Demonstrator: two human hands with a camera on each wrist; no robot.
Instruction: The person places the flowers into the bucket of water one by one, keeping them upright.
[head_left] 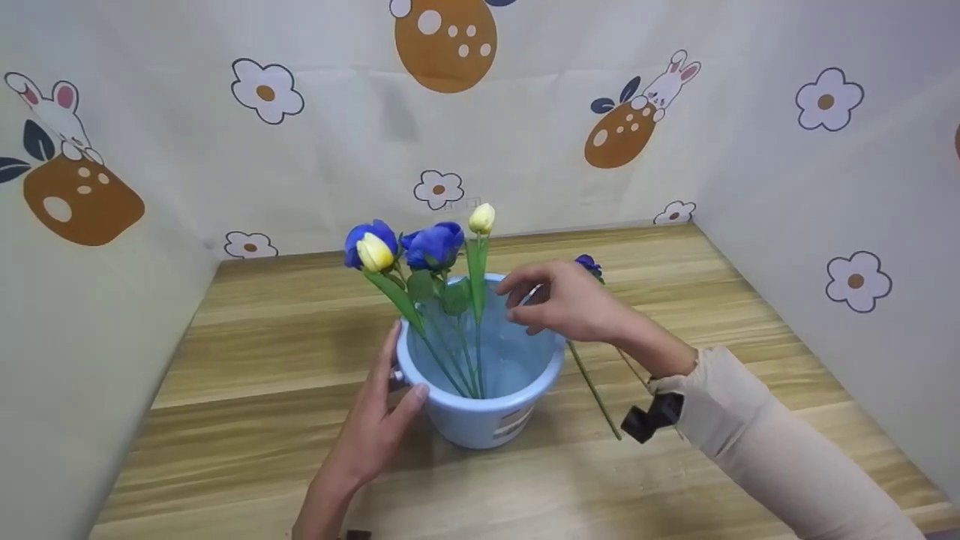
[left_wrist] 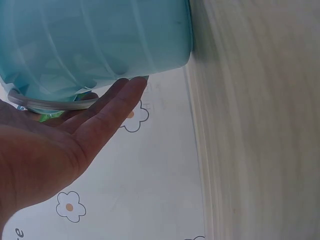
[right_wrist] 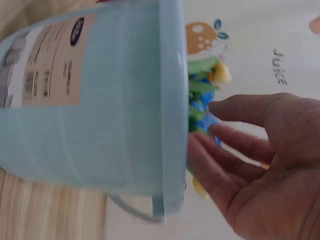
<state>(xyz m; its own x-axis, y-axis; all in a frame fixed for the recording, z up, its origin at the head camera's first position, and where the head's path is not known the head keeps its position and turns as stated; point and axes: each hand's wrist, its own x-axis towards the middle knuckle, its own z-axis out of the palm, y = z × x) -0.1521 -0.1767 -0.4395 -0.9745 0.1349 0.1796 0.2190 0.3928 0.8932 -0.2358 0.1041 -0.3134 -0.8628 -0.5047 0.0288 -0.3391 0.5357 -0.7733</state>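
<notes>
A light blue bucket (head_left: 469, 427) stands upright on the table. Two yellow tulips (head_left: 482, 219) and two blue roses (head_left: 433, 246), apparently artificial, lean in it toward the left, their stems meeting low inside. My left hand (head_left: 375, 427) rests against the bucket's left side, thumb near the rim; its fingers (left_wrist: 112, 112) lie almost straight along the outer wall in the left wrist view. Over the right part of the rim hovers my right hand (head_left: 566, 304), fingers loosely bent, nothing between them. Its palm faces the bucket mouth in the right wrist view.
Right of the bucket, a blue flower (head_left: 589, 264) is partly hidden behind my right hand. Green stems (head_left: 596, 394) lie on the wooden table (head_left: 262, 360) there. Printed cloth walls (head_left: 330, 150) enclose the back and both sides. A wire handle (left_wrist: 55, 104) hangs on the bucket.
</notes>
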